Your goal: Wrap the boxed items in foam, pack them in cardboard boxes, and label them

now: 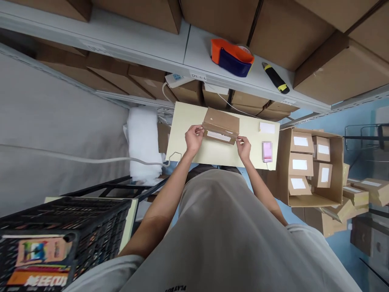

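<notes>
A small brown cardboard box (221,121) sits on the pale yellow tabletop (185,117), its flap side facing me with a white label strip along the near side. My left hand (194,139) pinches the box's left front corner between thumb and fingers. At the right front corner, the fingertips of my right hand (243,147) grip the cardboard edge. To the right on the table lie a white paper label (267,127) and a pink-screened phone (267,151) with a cable.
Above the table runs a shelf (121,42) with large cartons, an orange-and-blue tape dispenser (232,58) and a black-and-yellow utility knife (275,78). At right, an open carton (336,170) holds several labelled boxes. White wrap (144,142) stands left; a black crate (100,227) is lower left.
</notes>
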`<state>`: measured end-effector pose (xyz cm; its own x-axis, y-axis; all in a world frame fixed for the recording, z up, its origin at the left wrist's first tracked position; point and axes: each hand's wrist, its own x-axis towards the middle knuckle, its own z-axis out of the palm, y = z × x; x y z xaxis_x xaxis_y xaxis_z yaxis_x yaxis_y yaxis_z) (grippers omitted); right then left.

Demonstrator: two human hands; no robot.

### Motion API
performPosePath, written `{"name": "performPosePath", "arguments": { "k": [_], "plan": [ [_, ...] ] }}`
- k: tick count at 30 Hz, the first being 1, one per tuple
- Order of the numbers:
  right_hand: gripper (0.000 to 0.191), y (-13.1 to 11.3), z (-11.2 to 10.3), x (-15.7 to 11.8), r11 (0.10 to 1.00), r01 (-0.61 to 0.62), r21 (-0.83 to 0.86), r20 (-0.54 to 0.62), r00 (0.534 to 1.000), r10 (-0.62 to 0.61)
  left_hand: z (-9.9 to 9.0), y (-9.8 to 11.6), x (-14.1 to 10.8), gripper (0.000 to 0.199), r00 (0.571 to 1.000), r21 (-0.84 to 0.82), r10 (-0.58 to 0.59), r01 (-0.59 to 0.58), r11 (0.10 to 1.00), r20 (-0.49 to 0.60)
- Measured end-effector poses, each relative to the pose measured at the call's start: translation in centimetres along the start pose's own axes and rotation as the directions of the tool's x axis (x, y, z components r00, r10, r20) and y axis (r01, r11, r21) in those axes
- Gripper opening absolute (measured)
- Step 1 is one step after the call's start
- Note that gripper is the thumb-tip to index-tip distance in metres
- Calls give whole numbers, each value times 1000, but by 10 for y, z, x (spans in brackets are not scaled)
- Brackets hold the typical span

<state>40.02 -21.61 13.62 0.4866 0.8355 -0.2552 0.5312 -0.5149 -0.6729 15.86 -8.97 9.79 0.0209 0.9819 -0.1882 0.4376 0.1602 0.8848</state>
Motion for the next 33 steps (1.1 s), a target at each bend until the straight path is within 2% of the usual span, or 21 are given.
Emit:
{"name": "performPosePath", "arguments": {
  "k": [3, 5, 9, 11, 13, 15, 17, 18, 20, 22, 23, 25, 27, 29, 31, 33],
  "plan": [
    [37, 1, 10, -7, 993, -41, -107, 89, 995, 51, -7, -18, -9, 32, 987, 80, -154, 149, 986, 54],
    [36, 3, 20, -18, 985, -57, -165, 136, 987, 80, -11, -32, -20, 32, 972, 120, -217, 207, 971, 84],
    [38, -1, 39, -41, 973, -49, -227, 173, 981, 90, -20, -51, -35, 36, 963, 129, -251, 237, 963, 100],
    [38, -10, 45, -44, 965, -37, -260, 170, 982, 83, -26, -53, -32, 39, 963, 127, -249, 235, 964, 102],
    [40, -26, 44, -36, 954, -32, -298, 127, 989, 72, -32, -48, -21, 42, 970, 114, -225, 214, 970, 92],
    [44, -53, 32, -15, 942, -6, -336, 40, 999, 20, -38, -36, -4, 47, 982, 87, -181, 175, 981, 63],
    [50, -89, 8, 14, 920, 77, -384, -75, 991, -115, -43, -17, 17, 50, 995, 34, -98, 97, 995, 17],
    [53, -111, -7, 29, 898, 140, -418, -130, 969, -211, -45, -4, 26, 50, 999, -1, -43, 43, 999, -7],
    [57, -158, -38, 57, 833, 227, -504, -227, 896, -382, -49, 26, 42, 45, 995, -84, 84, -88, 993, -48],
    [61, -203, -65, 82, 757, 278, -592, -248, 830, -499, -54, 59, 51, 40, 977, -169, 197, -207, 964, -76],
    [62, -222, -75, 93, 723, 283, -630, -243, 813, -529, -57, 75, 53, 38, 965, -205, 244, -258, 944, -92],
    [60, -253, -88, 113, 671, 261, -694, -198, 827, -526, -64, 102, 50, 35, 941, -254, 318, -338, 906, -116],
    [56, -271, -93, 129, 627, 219, -748, -138, 873, -469, -70, 120, 40, 33, 929, -286, 350, -371, 884, -123],
    [52, -281, -97, 142, 589, 197, -784, -78, 909, -408, -73, 127, 27, 31, 932, -315, 343, -363, 877, -121],
    [49, -283, -102, 154, 566, 209, -797, -24, 927, -375, -71, 125, 11, 31, 946, -356, 302, -323, 877, -114],
    [47, -277, -108, 160, 578, 257, -774, 17, 922, -387, -62, 120, -6, 30, 962, -404, 251, -273, 873, -109]
  ]
}}
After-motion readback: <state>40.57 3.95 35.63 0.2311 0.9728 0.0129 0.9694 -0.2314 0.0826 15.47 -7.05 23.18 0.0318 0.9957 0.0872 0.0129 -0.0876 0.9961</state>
